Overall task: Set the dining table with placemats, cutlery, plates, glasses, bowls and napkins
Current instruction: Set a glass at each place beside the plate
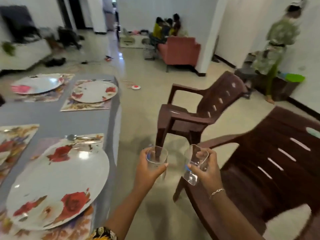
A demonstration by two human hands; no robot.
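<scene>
Left glass (156, 157) is gripped by left hand (147, 172), right glass (191, 170) by right hand (207, 170) (tilted, tbh); both should be set upright beside plates (57, 179).

One clear glass (156, 160) is being held upright beside the bench (52, 118), a second glass (194, 164) tilting; rose plates (57, 177) are sitting on floral placemats (81, 106)

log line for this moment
left hand grips left glass | right hand grips right glass | both beside table, not yet placed
</scene>
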